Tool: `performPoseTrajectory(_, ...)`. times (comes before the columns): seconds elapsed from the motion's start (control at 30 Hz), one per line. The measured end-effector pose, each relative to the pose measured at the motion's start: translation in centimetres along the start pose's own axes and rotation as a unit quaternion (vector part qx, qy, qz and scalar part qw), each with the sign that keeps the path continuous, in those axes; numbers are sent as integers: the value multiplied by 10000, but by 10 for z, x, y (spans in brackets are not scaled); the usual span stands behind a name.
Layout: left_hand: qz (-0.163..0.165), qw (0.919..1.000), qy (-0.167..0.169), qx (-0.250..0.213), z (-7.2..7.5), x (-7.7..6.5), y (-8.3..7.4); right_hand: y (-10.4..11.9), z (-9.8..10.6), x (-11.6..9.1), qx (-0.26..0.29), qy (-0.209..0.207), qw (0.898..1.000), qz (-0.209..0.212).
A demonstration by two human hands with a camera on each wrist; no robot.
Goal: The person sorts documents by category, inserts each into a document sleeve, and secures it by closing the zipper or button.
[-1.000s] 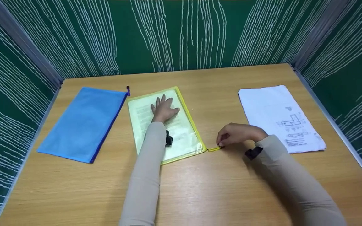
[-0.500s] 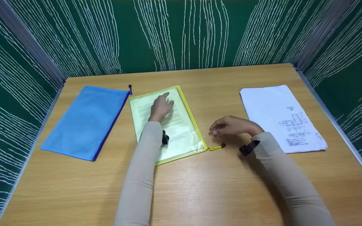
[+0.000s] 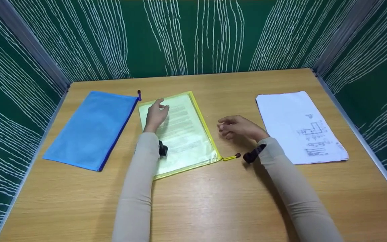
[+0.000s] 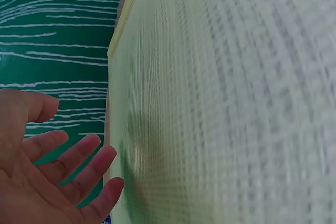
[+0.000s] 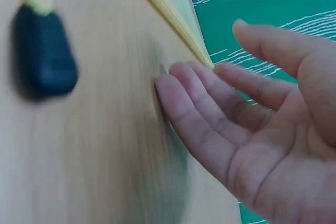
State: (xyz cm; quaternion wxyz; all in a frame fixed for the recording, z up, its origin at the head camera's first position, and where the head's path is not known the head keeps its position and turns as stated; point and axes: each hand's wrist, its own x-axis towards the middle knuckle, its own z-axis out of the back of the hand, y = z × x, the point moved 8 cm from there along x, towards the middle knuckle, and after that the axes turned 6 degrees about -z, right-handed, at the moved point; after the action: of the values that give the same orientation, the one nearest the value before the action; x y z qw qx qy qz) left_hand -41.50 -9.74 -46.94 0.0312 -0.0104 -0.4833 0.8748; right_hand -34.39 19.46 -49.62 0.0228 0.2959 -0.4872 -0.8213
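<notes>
This looks like a small partitioned booth, set up as a desk-type workstation. Green panels [image 3: 210, 37] covered in wavy white lines stand along the back and both sides of a wood-grain counter [image 3: 197, 205], with grey posts [image 3: 343, 33] where they meet at the corners. The stationery suits paperwork: a blue zip pouch [image 3: 91, 131], a yellow-edged folder [image 3: 186, 141] with printed text showing through, and white sheets [image 3: 281, 111] bearing a drawing.

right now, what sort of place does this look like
Probably a small desk booth or partitioned workstation: green panels with white lines enclose a wood-grain table, on which lie a blue pouch, a yellow-edged pouch and white paper.
</notes>
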Motion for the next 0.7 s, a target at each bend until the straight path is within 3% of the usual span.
performPoseTrajectory(0.3, 484, 9981, -384, -60, 38, -3, 30, 7, -1, 16, 396, -188, 9986, -310)
performPoseTrajectory(0.47, 504, 9957, -767, -92, 58, -9, 44, 13, -7, 23, 444, -312, 9981, -299)
performPoseTrajectory(0.7, 576, 9944, -808, -371, 66, -16, 56, 22, -12, 29, 223, -517, 9973, -470)
